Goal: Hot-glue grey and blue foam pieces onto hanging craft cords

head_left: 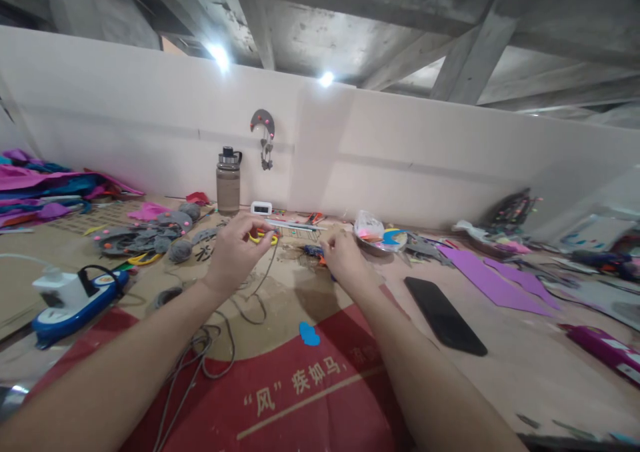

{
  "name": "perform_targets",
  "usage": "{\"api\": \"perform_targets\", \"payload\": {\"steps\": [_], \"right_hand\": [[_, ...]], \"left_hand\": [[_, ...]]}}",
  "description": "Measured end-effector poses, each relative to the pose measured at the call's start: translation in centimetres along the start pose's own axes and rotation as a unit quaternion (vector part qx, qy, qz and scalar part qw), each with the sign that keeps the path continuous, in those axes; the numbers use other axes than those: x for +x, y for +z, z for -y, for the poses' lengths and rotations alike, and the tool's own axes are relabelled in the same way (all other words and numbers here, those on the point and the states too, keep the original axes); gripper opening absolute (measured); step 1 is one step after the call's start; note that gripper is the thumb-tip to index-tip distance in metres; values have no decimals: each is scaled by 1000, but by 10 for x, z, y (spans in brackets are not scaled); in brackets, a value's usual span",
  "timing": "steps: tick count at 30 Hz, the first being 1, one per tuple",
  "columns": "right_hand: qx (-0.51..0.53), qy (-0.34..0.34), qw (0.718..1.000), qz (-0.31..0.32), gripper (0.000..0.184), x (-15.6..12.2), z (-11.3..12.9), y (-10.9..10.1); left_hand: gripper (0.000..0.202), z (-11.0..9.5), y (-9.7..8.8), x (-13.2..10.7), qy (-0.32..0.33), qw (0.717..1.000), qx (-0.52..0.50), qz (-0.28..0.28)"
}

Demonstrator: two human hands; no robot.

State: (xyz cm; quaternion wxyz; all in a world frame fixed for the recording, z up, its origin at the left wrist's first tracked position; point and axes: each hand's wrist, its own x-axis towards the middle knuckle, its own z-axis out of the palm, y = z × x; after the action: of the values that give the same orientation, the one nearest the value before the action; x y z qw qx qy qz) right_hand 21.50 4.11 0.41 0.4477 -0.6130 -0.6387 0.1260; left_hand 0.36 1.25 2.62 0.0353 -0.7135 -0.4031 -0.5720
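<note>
My left hand [235, 253] is raised over the cardboard, thumb and fingers pinched together. A grey cord [271, 265] runs from its fingertips down to a loose tangle on the board. Yellow scissor handles [264, 239] show just beneath these fingers; whether they touch the hand I cannot tell. To the right, my right hand [344, 257] is closed with its fingertips bent down, and what it pinches is hidden. A small dark blue item [314, 251] lies beside its fingers. Nearer to me, a blue cut-out piece [309, 334] rests on the red-and-brown cardboard [280, 379].
Grey felt pieces and yarn balls [180, 251], a blue power strip [80, 309] and a water bottle [229, 182] stand left. A bowl [377, 242], black phone [445, 315] and purple sheets [493, 282] lie right. A grey moon ornament [263, 124] hangs on the white partition [390, 152].
</note>
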Motion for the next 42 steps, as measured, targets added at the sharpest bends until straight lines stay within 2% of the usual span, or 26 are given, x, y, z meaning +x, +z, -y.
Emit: {"api": "perform_targets", "payload": {"steps": [2, 3, 5, 7, 8, 10, 14, 18, 25, 42], "right_hand": [[58, -43, 997, 32, 14, -9, 19, 8], [160, -63, 983, 61, 15, -15, 28, 14], [362, -64, 921, 128, 25, -27, 44, 26], [467, -42, 865, 177, 33, -37, 53, 34], [485, -32, 854, 187, 34, -39, 56, 37], [471, -27, 865, 172, 29, -41, 57, 37], [365, -69, 924, 87, 13, -36, 52, 28], [288, -113, 950, 38, 7, -34, 50, 21], [224, -135, 965, 12, 14, -34, 50, 19], [205, -152, 967, 26, 22, -32, 42, 22]], "left_hand": [[9, -3, 0, -1, 28, 999, 18, 7], [9, -4, 0, -1, 33, 999, 21, 10], [9, -7, 0, -2, 25, 999, 21, 21], [9, -7, 0, -3, 0, 999, 22, 31], [9, -7, 1, -4, -17, 999, 20, 35], [10, -5, 3, -6, -58, 997, 1, 44], [12, -4, 8, -8, -136, 983, -107, 68], [17, -9, 10, -8, -191, 959, -193, 81], [21, -15, 12, -7, -234, 932, -267, 77], [16, -16, 10, -8, -208, 932, -271, 117]]}}
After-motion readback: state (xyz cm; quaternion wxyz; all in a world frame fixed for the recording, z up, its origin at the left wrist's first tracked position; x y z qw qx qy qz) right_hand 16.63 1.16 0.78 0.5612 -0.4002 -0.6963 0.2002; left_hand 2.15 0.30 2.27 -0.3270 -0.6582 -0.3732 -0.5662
